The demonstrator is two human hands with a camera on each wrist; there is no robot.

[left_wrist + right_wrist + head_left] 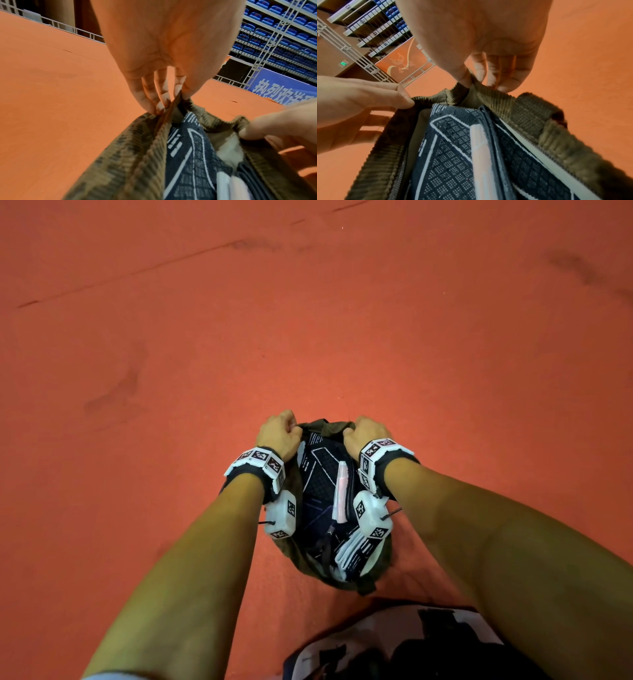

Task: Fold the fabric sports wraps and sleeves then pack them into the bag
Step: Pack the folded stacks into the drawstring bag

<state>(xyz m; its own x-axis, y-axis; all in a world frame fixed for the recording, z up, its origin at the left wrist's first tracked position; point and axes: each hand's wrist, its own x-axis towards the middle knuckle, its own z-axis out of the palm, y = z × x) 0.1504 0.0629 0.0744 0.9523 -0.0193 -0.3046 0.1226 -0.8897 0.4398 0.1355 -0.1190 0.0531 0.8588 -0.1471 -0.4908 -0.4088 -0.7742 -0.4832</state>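
Observation:
An olive corduroy bag (373, 575) stands on the orange floor between my forearms, its mouth held apart. My left hand (278, 430) pinches the far left of the bag's rim (137, 155) between thumb and fingertips. My right hand (363, 432) pinches the far right of the rim (494, 94) the same way. Inside the bag lie folded dark navy sleeves (320, 474) with white line patterns (453, 146), a pale pink and white folded strip (342, 491) between them, and white-banded fabric (354, 553) near my body.
Orange sports floor (308, 320) stretches all around the bag. Part of my patterned clothing (394, 642) shows at the bottom. Blue stadium seats (281, 31), white railings (56, 25) and a blue banner (281, 88) stand far off.

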